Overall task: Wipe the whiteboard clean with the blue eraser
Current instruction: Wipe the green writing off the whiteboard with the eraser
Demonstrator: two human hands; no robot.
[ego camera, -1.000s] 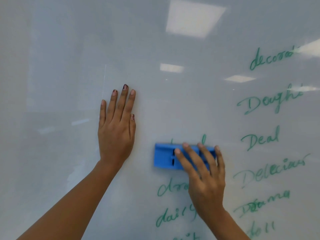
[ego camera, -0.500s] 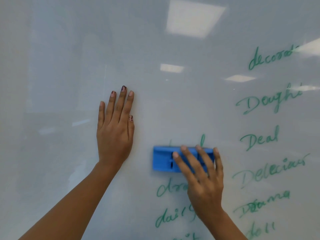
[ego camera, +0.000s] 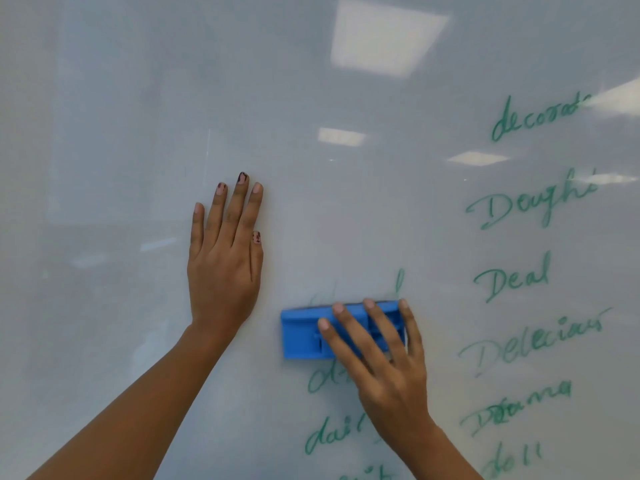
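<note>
**Two bare hands against a whiteboard [ego camera: 131, 140].** We see the left hand [ego camera: 223, 271] lying flat on a bare part of the board. Its fingers are straight, close together and pointing upward, with the thumb tucked beside the forefinger, and it holds nothing. Below and to the right of it, and apart from it, the right hand [ego camera: 388, 372] covers the right part of the blue eraser [ego camera: 301, 336]. The eraser lies level and lengthwise with its face on the board. The fingers [ego camera: 349, 341] of the right hand are nearly straight and fanned across the eraser's back. Their tips reach its upper edge, the little finger sits at its right end, and together they press it to the board. We cannot see the thumb, so we cannot tell whether it hooks the lower edge. The eraser's left end projects beyond the forefinger. Just above the fingertips we note a faint green smear [ego camera: 322, 296] and one upright green stroke [ego camera: 400, 282]. Below the eraser, green handwritten words [ego camera: 332, 438] are partly hidden by the right palm and wrist. Farther right of that hand, a column of green words [ego camera: 512, 277] runs down the board. Well above both hands lie pale reflections of ceiling lights [ego camera: 388, 36].
</note>
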